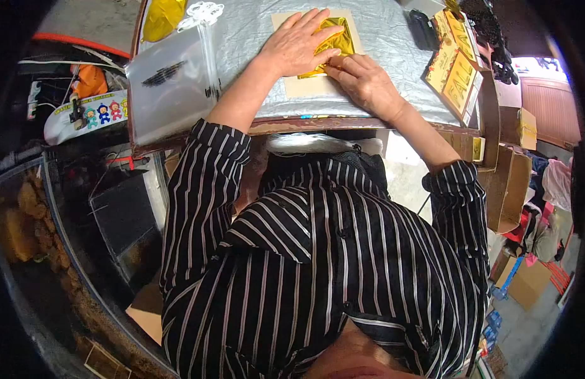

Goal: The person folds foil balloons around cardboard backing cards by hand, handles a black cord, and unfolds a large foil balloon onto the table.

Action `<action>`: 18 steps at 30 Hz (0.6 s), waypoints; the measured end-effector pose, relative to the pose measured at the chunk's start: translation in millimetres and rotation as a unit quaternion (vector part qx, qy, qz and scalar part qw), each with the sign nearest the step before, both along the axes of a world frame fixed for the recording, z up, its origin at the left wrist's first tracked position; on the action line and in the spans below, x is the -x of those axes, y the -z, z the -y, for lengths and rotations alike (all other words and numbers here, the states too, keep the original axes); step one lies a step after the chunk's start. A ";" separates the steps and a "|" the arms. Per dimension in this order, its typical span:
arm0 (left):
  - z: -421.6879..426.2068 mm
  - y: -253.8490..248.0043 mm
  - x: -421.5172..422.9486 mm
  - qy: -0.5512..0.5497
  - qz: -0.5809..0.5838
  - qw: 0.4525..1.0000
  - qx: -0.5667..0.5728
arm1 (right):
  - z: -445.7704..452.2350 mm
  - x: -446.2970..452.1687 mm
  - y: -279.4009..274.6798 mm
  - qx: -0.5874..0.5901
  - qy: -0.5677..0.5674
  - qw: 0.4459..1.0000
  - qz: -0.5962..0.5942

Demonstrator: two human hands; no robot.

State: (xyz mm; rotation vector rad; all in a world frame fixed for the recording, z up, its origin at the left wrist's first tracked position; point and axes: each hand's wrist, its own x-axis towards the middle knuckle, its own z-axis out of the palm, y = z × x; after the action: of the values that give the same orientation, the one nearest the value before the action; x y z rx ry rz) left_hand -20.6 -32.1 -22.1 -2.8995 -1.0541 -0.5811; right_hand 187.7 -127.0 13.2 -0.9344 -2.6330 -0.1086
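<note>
On tabletop (388, 35) | left grip (295, 50) spread on foil (343, 43) | right grip (370, 83): pinch unclear | "FALL" panel (460, 83)

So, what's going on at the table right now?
A person is working with both bare hands on a shiny gold sheet that lies over a beige board on the table. The left hand rests flat across the sheet and board, while the right hand has its fingers curled at the sheet's near edge. Clear plastic lies to the left.
</note>
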 end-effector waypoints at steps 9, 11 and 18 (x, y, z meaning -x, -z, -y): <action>1.3 0.2 -1.2 -0.007 0.001 1.000 0.008 | 17.0 -17.7 -12.3 0.106 0.041 0.992 -0.057; 0.4 0.9 -1.0 -0.004 0.002 1.000 0.002 | 17.5 -21.5 -13.1 0.099 0.044 0.992 -0.062; 0.9 -4.3 1.7 0.010 -0.005 1.000 0.021 | 20.8 -28.9 -14.0 0.122 0.067 0.988 -0.072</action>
State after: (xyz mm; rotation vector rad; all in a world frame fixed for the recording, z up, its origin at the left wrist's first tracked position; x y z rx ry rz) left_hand -22.3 -32.9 -17.7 -2.9498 -1.0492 -0.5498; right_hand 216.7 -147.8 27.2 -1.1536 -2.4860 0.2445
